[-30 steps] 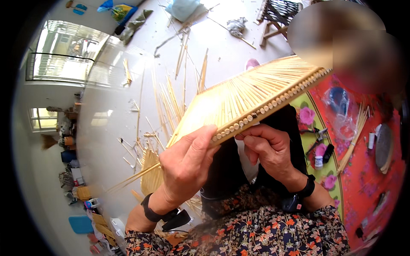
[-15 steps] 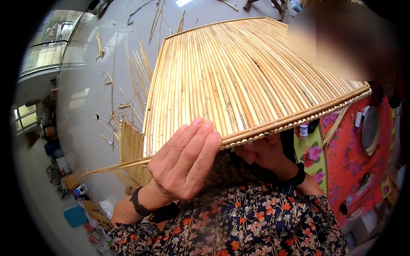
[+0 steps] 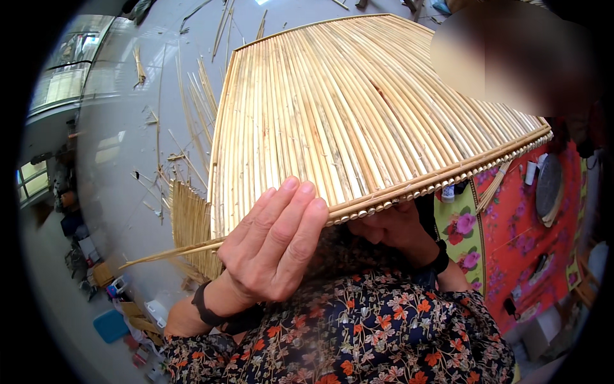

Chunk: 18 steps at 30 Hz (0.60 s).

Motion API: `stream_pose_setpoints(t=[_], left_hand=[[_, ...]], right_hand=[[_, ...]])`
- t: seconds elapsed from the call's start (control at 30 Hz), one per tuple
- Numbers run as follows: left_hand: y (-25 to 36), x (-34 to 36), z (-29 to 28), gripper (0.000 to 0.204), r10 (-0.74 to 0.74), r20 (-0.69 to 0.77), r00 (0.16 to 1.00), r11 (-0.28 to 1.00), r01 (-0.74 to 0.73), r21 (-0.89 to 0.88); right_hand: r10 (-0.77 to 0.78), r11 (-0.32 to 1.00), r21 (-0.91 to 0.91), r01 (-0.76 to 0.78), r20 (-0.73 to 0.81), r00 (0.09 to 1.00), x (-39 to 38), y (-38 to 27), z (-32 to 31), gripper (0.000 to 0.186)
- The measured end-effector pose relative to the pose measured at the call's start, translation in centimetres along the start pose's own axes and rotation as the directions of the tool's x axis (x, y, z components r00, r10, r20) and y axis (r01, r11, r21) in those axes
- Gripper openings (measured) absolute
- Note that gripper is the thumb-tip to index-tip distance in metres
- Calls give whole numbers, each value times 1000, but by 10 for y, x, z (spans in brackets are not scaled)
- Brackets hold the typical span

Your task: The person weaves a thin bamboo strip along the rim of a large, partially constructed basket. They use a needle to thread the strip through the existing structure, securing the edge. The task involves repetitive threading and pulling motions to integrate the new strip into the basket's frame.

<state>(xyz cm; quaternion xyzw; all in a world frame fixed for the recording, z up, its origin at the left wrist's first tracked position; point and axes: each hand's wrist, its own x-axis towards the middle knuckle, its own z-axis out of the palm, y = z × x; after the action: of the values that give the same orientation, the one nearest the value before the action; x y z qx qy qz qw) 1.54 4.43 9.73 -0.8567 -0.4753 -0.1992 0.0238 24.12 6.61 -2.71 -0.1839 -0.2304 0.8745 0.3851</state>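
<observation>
A broad mat of pale straw-coloured stalks [image 3: 300, 121], laid side by side, tilts up in front of me. Along its near edge runs a thin binding stalk [image 3: 441, 171], above a row of cut stalk ends. My left hand [image 3: 272, 243] is closed over the near left corner, fingers flat on top and the thumb hidden. Thin split stalks [image 3: 169, 251] stick out leftward from under that hand. Below the near edge, my right hand [image 3: 391, 225] is curled close to the underside. The mat covers its fingertips, so what they hold does not show.
Loose stalks [image 3: 203, 96] lie scattered on the grey floor at left. A bundle of stalks [image 3: 192, 221] stands beside the mat. At right, a red flowered cloth [image 3: 518, 237] carries a round dark disc [image 3: 549, 189] and another stalk bundle [image 3: 494, 187]. A blue bin [image 3: 110, 326] sits lower left.
The mat's far part has shifted slightly left and up in the picture, as has the floor behind it. Both hands keep nearly the same place and grip.
</observation>
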Motion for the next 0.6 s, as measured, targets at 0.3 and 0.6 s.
stream_pose_setpoints(t=[0.3,0.6], left_hand=[[-1,3,1,27,6,-19,1000,1000,-6,20],[-3,8,0,29,8,-12,1000,1000,-8,15]], right_hand=[[49,949,303,-88,134,990,1,13,-7,20],[112,974,198,-107,-16,994,-7,-1,17,12]])
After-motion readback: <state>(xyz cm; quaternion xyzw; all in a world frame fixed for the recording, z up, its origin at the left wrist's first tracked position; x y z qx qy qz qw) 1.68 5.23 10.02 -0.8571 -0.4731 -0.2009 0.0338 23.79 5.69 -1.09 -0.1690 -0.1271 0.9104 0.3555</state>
